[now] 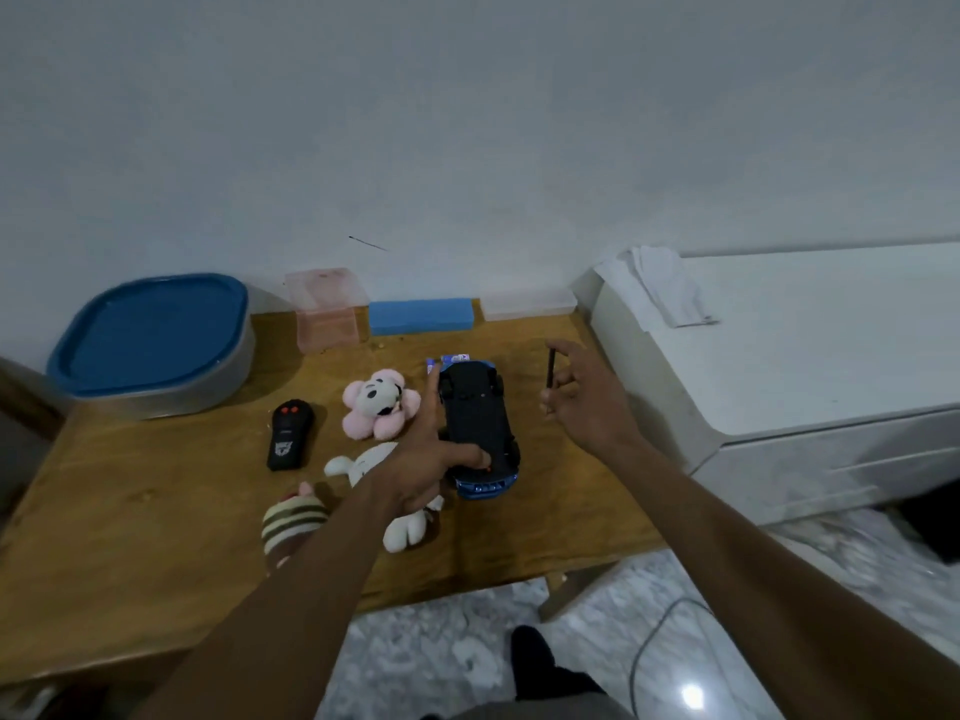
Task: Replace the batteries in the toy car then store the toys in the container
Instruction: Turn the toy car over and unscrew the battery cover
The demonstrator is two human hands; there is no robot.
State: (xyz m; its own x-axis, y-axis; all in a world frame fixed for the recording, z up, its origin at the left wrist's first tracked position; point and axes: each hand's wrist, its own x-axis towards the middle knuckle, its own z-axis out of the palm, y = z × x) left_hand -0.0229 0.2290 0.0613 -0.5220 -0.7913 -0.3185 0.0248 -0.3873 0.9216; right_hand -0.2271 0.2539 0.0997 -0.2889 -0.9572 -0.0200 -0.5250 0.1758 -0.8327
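While left hand holds upturned toy car, right hand pinches thin dark tool: battery-cover step, opening or refastening; tip wanted on underside.

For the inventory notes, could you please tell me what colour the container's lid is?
The lid is blue, seen best in the head view.

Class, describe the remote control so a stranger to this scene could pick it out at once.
Start at the wooden table and its big blue-lidded grey container. Between that container and the pink flower plush lies the remote control. It is the only slim black handset, with two red buttons at its far end.
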